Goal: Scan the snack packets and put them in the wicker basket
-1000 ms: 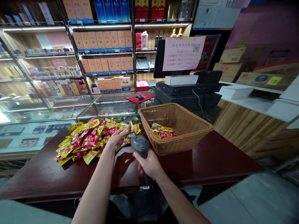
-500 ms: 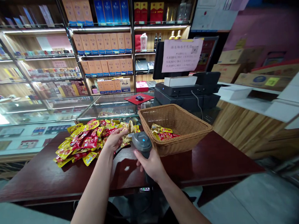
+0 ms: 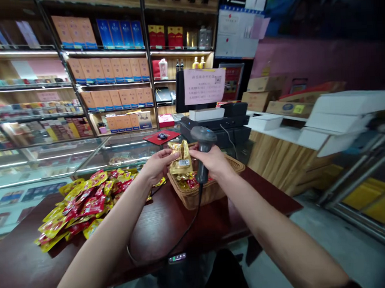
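In the liquor shop, above a dark red counter [image 3: 216,228], the left hand [image 3: 156,165] pinches a gold snack packet [image 3: 181,161] between fingers and thumb over a wicker basket [image 3: 195,197]; the right hand [image 3: 214,161] closes its fingers around a corded barcode scanner [image 3: 203,145].

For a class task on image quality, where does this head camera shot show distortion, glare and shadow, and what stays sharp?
In the head view, the wide lens bows the shelves and stretches the left forearm toward the corner; glare streaks the glass counter; the top right wall falls into shadow; the gold packet and scanner stay fairly sharp.
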Demonstrator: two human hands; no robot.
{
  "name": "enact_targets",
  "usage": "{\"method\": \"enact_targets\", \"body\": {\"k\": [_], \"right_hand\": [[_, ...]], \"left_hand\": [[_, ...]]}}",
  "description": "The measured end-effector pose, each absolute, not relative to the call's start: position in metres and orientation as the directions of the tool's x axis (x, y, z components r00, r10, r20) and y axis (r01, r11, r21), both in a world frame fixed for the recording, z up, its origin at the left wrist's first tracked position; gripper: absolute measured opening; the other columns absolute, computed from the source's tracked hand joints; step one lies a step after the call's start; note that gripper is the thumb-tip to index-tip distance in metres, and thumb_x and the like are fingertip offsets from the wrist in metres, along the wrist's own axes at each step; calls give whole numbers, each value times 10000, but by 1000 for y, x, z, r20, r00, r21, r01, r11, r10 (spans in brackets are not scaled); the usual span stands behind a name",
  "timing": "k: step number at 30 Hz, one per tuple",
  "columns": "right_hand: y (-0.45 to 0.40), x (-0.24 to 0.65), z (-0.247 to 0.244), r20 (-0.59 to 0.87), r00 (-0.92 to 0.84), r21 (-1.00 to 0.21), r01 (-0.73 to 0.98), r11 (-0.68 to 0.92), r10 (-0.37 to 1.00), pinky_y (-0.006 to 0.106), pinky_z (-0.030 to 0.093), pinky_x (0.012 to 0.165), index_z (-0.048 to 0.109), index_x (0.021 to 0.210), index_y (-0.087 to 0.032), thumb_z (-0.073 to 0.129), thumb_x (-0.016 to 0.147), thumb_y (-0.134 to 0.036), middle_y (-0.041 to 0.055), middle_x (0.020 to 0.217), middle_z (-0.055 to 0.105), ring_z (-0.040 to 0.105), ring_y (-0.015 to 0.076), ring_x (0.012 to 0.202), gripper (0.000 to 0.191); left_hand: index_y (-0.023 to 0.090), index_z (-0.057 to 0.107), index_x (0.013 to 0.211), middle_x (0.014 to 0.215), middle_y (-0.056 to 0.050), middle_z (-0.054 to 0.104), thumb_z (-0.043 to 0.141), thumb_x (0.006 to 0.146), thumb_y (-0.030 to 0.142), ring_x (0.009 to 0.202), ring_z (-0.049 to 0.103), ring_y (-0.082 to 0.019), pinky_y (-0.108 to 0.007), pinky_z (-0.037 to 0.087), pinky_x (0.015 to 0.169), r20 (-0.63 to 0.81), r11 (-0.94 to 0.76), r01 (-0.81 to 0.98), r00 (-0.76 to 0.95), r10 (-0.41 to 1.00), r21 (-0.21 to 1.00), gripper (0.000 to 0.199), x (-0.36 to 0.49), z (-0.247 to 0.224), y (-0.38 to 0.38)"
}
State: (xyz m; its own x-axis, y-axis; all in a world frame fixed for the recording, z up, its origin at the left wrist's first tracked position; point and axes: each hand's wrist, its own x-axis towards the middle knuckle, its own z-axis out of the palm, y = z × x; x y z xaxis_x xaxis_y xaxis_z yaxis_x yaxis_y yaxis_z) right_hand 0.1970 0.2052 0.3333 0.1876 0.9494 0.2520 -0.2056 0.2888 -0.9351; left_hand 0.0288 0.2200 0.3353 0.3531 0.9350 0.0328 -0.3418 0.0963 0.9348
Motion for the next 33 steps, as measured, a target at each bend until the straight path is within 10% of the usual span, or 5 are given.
{"method": "enact_targets", "body": {"k": [15,33], "right_hand": [[257,286,315,7,537,-998,-53,43,844,195,427,401,495,582,-183,626,589,25,-67,408,466,473,95,393,245],[180,211,330,158,39,-976,-149,162,987,190,403,468,538,706,-177,699,674,-155,-61,562,536,478,70,475,165]], "left_hand": [[113,672,789,734,-62,698,924,444,340,626,633,-136,-262,529,574,-60,60,3,220,974,998,484,126,312,290],[149,713,1012,1028,-94,711,840,589,455,905,668,-208,-340,577,773,201,-211,65,140,970,975,537,0,314,214]]}}
